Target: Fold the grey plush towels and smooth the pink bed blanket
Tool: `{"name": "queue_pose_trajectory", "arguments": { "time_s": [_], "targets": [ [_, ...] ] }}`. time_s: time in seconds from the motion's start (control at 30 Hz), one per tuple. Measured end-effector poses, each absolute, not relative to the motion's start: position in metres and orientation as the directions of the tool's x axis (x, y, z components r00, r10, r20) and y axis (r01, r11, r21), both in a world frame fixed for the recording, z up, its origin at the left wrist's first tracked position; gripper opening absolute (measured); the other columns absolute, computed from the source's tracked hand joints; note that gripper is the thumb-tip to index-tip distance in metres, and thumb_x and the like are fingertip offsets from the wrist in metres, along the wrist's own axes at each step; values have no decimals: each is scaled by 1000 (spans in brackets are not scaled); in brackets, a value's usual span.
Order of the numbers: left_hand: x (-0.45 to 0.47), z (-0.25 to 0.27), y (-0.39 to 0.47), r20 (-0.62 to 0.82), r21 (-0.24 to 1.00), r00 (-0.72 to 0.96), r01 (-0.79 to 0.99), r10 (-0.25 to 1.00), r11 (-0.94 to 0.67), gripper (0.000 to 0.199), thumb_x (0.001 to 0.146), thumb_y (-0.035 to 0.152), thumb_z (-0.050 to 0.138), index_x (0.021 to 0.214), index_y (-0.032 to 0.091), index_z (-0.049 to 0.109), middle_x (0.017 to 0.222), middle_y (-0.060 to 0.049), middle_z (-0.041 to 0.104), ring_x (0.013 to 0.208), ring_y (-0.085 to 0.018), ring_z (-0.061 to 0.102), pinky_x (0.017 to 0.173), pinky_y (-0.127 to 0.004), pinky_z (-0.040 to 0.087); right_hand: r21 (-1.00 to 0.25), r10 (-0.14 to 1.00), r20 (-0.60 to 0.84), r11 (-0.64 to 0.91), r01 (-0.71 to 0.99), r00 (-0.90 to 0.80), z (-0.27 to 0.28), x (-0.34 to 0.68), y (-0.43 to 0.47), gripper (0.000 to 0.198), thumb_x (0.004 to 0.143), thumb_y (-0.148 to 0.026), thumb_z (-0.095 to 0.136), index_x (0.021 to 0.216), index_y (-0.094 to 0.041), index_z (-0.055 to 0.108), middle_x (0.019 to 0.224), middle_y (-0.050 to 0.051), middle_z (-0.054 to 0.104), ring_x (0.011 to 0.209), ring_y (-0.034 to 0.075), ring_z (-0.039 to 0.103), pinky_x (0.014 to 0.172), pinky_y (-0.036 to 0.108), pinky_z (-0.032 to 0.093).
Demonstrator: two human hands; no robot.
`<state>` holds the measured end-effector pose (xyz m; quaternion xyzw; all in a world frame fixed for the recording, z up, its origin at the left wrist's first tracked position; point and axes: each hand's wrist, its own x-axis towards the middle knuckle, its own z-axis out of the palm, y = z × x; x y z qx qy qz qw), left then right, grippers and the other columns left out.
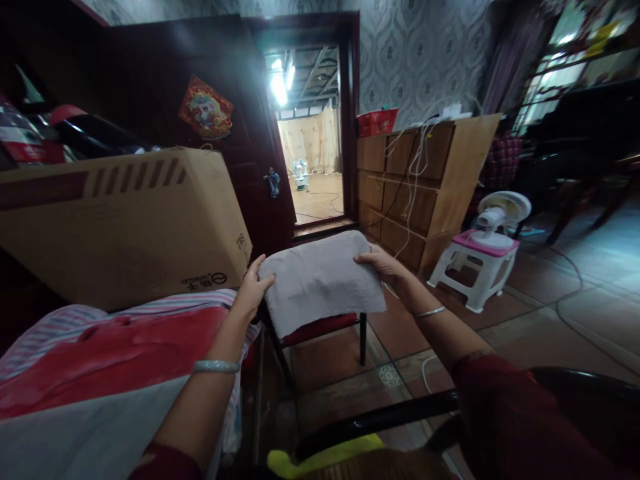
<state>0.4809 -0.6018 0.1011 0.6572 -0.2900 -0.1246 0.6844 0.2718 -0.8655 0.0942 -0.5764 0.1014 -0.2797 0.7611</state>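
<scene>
A pale grey towel-like cloth (pixel 320 280) is stretched out in front of me between my two hands. My left hand (pixel 255 287) grips its left edge, thumb on top. On the upper right edge, my right hand (pixel 383 263) pinches the cloth with the thumb over it. Behind and below the cloth shows a dark-legged chair with a red seat (pixel 320 328). Most of that chair is hidden by the cloth, so I cannot tell whether the cloth touches it.
Left of me lies red and grey bedding (pixel 165 340), with a large cardboard box (pixel 150 227) behind it. A wooden drawer cabinet (pixel 425 180) with hanging cables stands beyond, right of an open doorway (pixel 315 153). A small fan (pixel 500 213) sits on a white stool (pixel 475 267).
</scene>
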Motion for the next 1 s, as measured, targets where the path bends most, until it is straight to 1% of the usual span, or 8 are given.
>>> {"name": "queue_pose_trajectory", "arguments": {
  "time_s": [0.17, 0.23, 0.33, 0.47, 0.63, 0.77, 0.87, 1.0],
  "targets": [
    [484, 112, -599, 359, 873, 759, -479, -544, -92, 72, 68, 18, 74, 140, 17, 60, 139, -11, 65, 127, -28, 61, 114, -39, 46, -953, -656, 209, 29, 300, 725, 91, 280, -873, 47, 51, -26, 80, 95, -20, 65, 82, 0, 71, 71, 19, 63, 66, 29, 50],
    [487, 112, -600, 420, 799, 727, -580, -544, -159, 69, 70, 19, 75, 138, 19, 62, 136, -10, 67, 125, -28, 62, 112, -40, 47, -961, -705, 238, -70, 268, 669, 91, 284, -877, 47, 51, -31, 79, 94, -20, 64, 85, 0, 71, 76, 20, 64, 70, 31, 51],
    [491, 108, -604, 456, 754, 690, -635, -563, -168, 66, 74, 21, 75, 138, 20, 62, 121, -8, 73, 107, -24, 68, 100, -38, 54, -944, -729, 327, -222, 245, 602, 87, 283, -883, 45, 54, -35, 74, 94, -20, 63, 92, 2, 72, 84, 23, 65, 78, 34, 52],
    [492, 105, -609, 451, 765, 704, -622, -549, -168, 57, 75, 20, 74, 131, 18, 67, 96, -4, 74, 85, -19, 68, 86, -34, 56, -915, -731, 403, -343, 213, 551, 79, 279, -893, 43, 57, -38, 73, 95, -20, 64, 96, 5, 73, 90, 26, 66, 83, 39, 53],
    [485, 100, -603, 432, 818, 733, -564, -525, -113, 51, 76, 20, 72, 127, 19, 69, 80, 2, 70, 72, -14, 64, 76, -28, 54, -858, -691, 465, -507, 87, 554, 76, 283, -900, 44, 62, -43, 73, 98, -19, 67, 97, 8, 74, 91, 28, 67, 82, 41, 54],
    [481, 99, -598, 382, 881, 778, -470, -499, -59, 54, 77, 19, 67, 131, 16, 67, 83, -1, 73, 74, -15, 65, 73, -26, 53, -739, -679, 539, -665, -106, 499, 76, 286, -899, 50, 67, -44, 73, 110, -18, 68, 92, 9, 73, 86, 29, 67, 77, 41, 55],
    [482, 105, -595, 327, 905, 763, -423, -557, -49, 58, 75, 19, 69, 132, 14, 66, 92, -5, 76, 76, -16, 66, 70, -27, 55, -636, -633, 593, -747, -193, 498, 75, 284, -897, 52, 75, -43, 70, 121, -19, 67, 94, 10, 71, 85, 30, 66, 80, 45, 55],
    [483, 112, -587, 264, 923, 774, -376, -576, -82, 61, 78, 24, 68, 138, 16, 62, 94, -5, 75, 66, -15, 63, 56, -25, 52, -409, -484, 717, -875, -260, 502, 78, 276, -888, 50, 86, -46, 62, 128, -20, 68, 120, 19, 64, 111, 38, 60, 95, 56, 52]
  ]
}}
